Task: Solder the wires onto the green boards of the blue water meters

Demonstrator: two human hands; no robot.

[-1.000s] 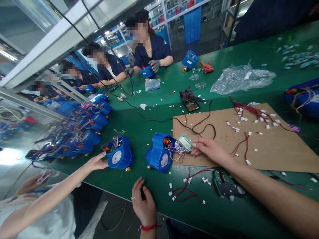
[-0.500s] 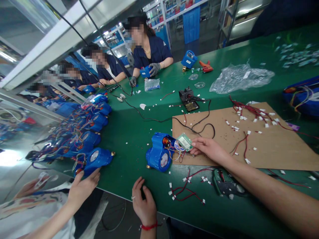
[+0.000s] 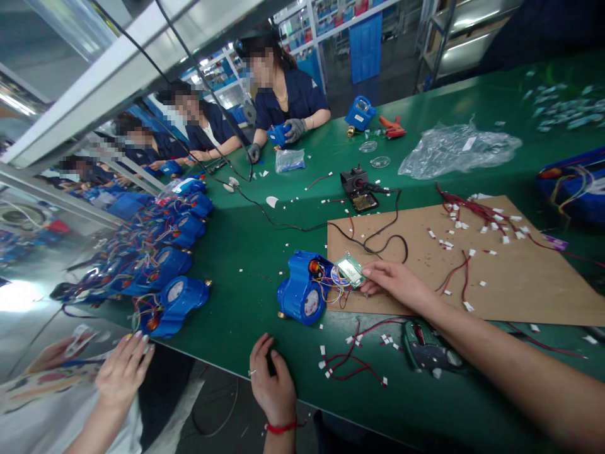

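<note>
Between the thumb and fingers of my right hand (image 3: 385, 277) is a small green circuit board (image 3: 350, 270) with a display, held at its right edge and tilted towards me. Thin coloured wires (image 3: 334, 290) run from it into a blue water meter (image 3: 302, 290), which sits on the green table with a round dial facing up. My left hand (image 3: 273, 378) rests at the table's front edge, fingers loosely bent and thumb apart, holding nothing. Just right of it lie red-and-black leads with white connectors (image 3: 354, 362). A green wire stripper (image 3: 430, 347) is partly under my right forearm.
Brown cardboard (image 3: 520, 284) carries more leads (image 3: 472, 211). Behind the meter stand a soldering iron stand (image 3: 358, 189) and its black cable (image 3: 293, 226). Many blue meters (image 3: 161, 268) crowd the left. A co-worker's hand (image 3: 125, 366) is near them; several people sit beyond.
The neighbouring co-worker's hand has drawn back from the nearest blue meter on the left, which has shifted slightly. The display's characters look different. My two hands have hardly moved.
</note>
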